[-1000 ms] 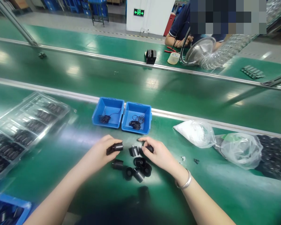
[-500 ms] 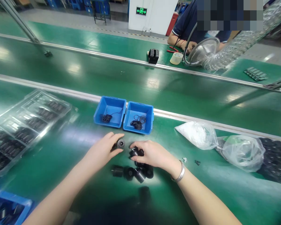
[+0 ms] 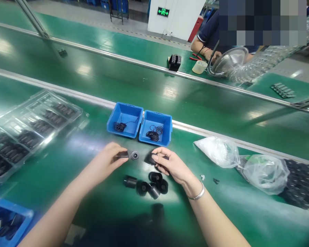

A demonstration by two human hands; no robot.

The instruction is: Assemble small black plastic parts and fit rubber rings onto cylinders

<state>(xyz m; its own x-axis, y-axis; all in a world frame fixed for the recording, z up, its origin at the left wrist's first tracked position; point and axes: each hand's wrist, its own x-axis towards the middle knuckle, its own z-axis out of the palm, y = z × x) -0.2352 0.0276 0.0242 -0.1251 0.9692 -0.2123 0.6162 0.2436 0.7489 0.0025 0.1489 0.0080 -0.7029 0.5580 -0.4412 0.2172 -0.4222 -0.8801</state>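
Observation:
My left hand (image 3: 110, 157) pinches a small black cylindrical part (image 3: 123, 155) between thumb and fingers. Just right of its fingertips is a round black piece with a pale ring on its face (image 3: 135, 155). My right hand (image 3: 167, 160) is closed on a black cylinder (image 3: 152, 157), which is blurred and partly covered by the fingers. Below the hands, several black cylinders (image 3: 154, 190) lie in a loose cluster on the green table, one of them (image 3: 130, 181) a little apart on the left. A silver bangle circles my right wrist.
Two blue bins (image 3: 126, 133) (image 3: 156, 142) hold thin black rings. A clear compartment tray (image 3: 45, 139) of dark parts lies left, a blue crate (image 3: 28, 214) lower left. Plastic bags (image 3: 221, 152) and many black pieces (image 3: 301, 181) lie right. A co-worker's arm (image 3: 206, 51) is across the table.
My right hand has picked a black cylinder from the cluster and moved slightly up and right. The left fingers have closed around a black part, and the ringed piece now shows beyond them.

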